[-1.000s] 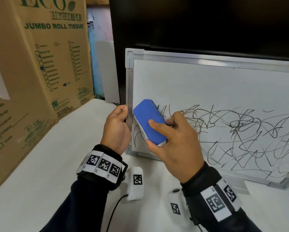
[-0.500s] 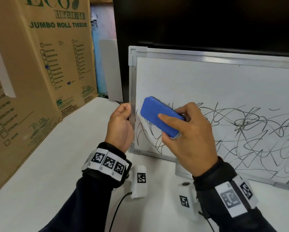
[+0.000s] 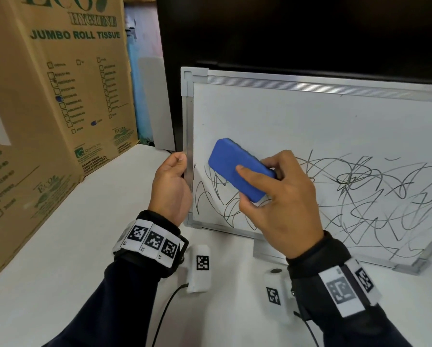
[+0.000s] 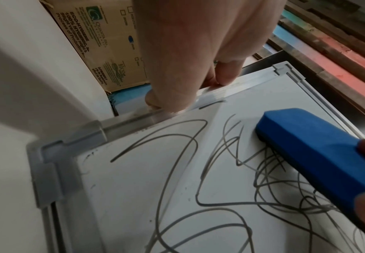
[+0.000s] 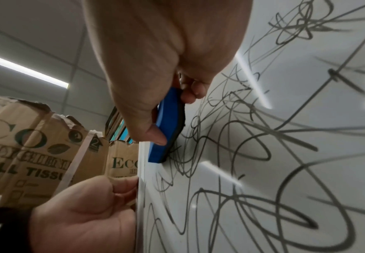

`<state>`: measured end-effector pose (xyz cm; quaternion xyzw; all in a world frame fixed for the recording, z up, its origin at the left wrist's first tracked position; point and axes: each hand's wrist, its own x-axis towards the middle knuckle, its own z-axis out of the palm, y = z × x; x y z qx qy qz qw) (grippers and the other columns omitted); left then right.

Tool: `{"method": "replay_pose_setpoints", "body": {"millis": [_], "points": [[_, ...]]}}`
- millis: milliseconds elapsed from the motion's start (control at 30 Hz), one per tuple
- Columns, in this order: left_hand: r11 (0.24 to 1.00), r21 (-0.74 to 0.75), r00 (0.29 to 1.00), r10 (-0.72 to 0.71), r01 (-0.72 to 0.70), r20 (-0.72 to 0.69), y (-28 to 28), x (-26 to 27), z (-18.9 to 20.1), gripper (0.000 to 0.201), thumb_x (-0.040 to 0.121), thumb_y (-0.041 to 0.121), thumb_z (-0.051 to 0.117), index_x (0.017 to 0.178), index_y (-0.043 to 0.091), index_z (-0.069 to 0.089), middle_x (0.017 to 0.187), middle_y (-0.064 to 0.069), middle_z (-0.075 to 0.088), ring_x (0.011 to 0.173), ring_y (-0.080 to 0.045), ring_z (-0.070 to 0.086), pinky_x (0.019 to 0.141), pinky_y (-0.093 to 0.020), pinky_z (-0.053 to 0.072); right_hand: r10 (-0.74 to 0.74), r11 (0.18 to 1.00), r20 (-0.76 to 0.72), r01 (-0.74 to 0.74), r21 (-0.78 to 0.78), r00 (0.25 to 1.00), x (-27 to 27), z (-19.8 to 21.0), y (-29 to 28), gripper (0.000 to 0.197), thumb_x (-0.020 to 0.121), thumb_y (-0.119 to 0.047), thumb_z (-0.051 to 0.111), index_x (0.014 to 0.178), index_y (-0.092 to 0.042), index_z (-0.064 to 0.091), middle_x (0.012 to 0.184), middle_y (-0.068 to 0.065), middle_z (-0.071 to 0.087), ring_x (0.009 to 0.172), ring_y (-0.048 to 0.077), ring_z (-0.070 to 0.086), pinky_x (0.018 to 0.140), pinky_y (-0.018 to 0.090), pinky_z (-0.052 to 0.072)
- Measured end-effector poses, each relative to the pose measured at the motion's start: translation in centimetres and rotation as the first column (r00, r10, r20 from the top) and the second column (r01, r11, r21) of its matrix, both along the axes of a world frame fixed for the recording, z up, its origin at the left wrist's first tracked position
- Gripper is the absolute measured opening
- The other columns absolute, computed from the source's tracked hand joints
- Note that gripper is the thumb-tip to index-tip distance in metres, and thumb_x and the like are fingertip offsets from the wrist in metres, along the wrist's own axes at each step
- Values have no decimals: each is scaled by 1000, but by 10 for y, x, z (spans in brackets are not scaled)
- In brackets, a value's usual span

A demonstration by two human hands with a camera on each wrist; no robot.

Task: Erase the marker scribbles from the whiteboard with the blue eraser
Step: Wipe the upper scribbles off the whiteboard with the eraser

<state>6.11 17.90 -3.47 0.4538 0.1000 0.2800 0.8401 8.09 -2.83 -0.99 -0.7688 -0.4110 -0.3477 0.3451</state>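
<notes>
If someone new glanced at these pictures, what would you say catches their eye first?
Most likely the blue eraser, held by the right hand against the left part of the whiteboard, over a tangle of black marker scribbles that fills the board's lower half. Next, the left hand steadies the board by its left frame edge, and a large cardboard box printed "JUMBO ROLL TISSUE" stands to the left.
</notes>
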Motion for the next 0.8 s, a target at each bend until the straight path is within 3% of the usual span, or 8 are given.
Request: {"method": "replay_pose_setpoints", "body": {"millis": [67, 133, 233, 433, 600, 800], "points": [[1000, 1, 1000, 2, -2, -2, -1, -1, 1, 23, 107, 11, 38, 112, 3, 60, 112, -16, 66, 112, -28, 61, 114, -50, 39, 11, 1000, -3, -11, 19, 1000, 1, 3, -7, 39, 70, -10, 83, 107, -19, 78, 99, 8, 54, 76, 15, 50, 67, 24, 49], [1000, 27, 1000, 5, -5, -6, -1, -3, 2, 26, 107, 10, 37, 101, 6, 62, 101, -10, 70, 104, -24, 65, 114, -48, 40, -16, 997, -1, 16, 70, 1000, 6, 6, -22, 39, 67, -8, 85, 104, -18, 78, 98, 9, 55, 77, 12, 49, 71, 15, 45], [999, 44, 1000, 7, -6, -17, 0, -2, 1, 26, 107, 11, 39, 101, 8, 64, 102, -10, 71, 104, -25, 65, 114, -48, 40, -66, 992, 2, 65, 111, 998, 9, 7, -35, 42, 65, -7, 87, 104, -17, 78, 98, 10, 56, 78, 9, 47, 73, 8, 40], [999, 45, 1000, 20, -20, -10, -2, -1, 0, 23, 106, 11, 38, 103, 7, 61, 107, -14, 66, 106, -27, 62, 114, -50, 40, 17, 1000, 4, -17, 14, 1000, 1, -11, -10, 40, 75, -13, 84, 113, -17, 76, 103, 10, 53, 80, 12, 46, 69, 22, 48], [999, 36, 1000, 21, -21, 6, -2, -1, 1, 22, 107, 10, 36, 106, 5, 58, 110, -16, 64, 106, -28, 61, 112, -49, 42, -9, 997, -16, 10, 79, 1000, 5, -2, -26, 38, 69, -9, 85, 105, -17, 78, 98, 8, 54, 79, 9, 47, 70, 12, 42], [1000, 18, 1000, 6, -6, 1, -3, -2, 2, 24, 106, 9, 39, 96, 10, 60, 99, -9, 67, 99, -24, 62, 112, -48, 39, -76, 989, 1, 75, 124, 997, 13, 3, -54, 39, 65, -8, 86, 103, -16, 79, 97, 11, 56, 78, 13, 49, 73, 11, 42]]}}
